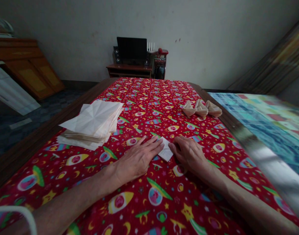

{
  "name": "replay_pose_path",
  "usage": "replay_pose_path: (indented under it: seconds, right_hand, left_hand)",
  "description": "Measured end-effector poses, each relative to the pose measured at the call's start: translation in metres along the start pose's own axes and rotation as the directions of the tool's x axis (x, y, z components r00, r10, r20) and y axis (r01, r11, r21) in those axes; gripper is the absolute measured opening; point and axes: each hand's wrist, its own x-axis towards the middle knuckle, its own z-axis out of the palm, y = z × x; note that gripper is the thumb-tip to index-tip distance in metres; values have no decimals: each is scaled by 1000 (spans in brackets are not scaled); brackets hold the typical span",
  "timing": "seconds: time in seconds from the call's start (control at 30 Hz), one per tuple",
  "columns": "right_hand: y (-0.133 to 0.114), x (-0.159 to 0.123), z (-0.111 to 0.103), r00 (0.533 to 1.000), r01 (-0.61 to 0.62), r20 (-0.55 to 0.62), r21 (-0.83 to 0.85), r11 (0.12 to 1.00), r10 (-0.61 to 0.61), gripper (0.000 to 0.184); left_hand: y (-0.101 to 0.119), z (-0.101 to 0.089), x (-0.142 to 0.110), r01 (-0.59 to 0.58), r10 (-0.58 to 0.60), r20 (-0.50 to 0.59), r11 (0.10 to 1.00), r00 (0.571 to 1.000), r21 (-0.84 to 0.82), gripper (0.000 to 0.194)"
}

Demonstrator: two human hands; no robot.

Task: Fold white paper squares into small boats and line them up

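A small folded piece of white paper point(166, 152) lies flat on the red patterned cloth in front of me, with creases across its face. My left hand point(139, 157) rests flat with fingers stretched out, the fingertips pressing on the paper's left side. On the other side, my right hand point(189, 152) is curled, thumb and fingers drawn together at the paper's right edge. A stack of creased paper sheets point(95, 119) sits to the left, beyond my left hand. Several folded paper pieces point(201, 109) stand in a row at the far right.
The red cloth point(154, 93) covers a long dark wooden table point(85, 94). Past its far end stand a monitor point(132, 49) and speakers on a desk. A bed point(261, 120) adjoins the right side. A white curved tube point(24, 212) shows at lower left.
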Motion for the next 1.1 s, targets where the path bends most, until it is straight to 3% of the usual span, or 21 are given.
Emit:
replay_pose_path:
  seconds: [0.1,0.2,0.27,0.47,0.67,0.77,0.93,1.1]
  right_hand:
    - [-11,1,-8,998,61,-1,17,998,-61,18]
    - [-18,-4,-13,955,286,47,107,952,-293,37]
    - [-17,-9,-15,930,347,70,163,924,-361,49]
    - [3,-19,-15,925,345,78,235,909,-371,52]
    - [0,-14,-17,927,350,62,202,915,-369,51]
    - [-3,-13,-18,935,336,50,196,921,-352,47]
    - [-8,-11,-20,948,308,15,220,925,-319,37]
    - [-15,-7,-22,984,157,37,272,949,-174,24]
  left_hand:
    - [2,-1,0,5,-5,13,1000,1000,21,71]
    - [5,-4,0,15,-16,16,999,1000,40,68]
    - [5,-6,0,25,-25,4,998,1000,53,66]
    - [2,-10,-4,54,-52,-21,993,998,103,55]
    - [1,-14,-9,43,-41,-12,986,999,161,48]
    - [-4,-13,-9,49,-36,-99,991,994,127,40]
    - [-9,-11,2,201,-201,-280,979,939,-28,27]
    - [3,-10,18,334,-332,-246,942,911,-34,24]
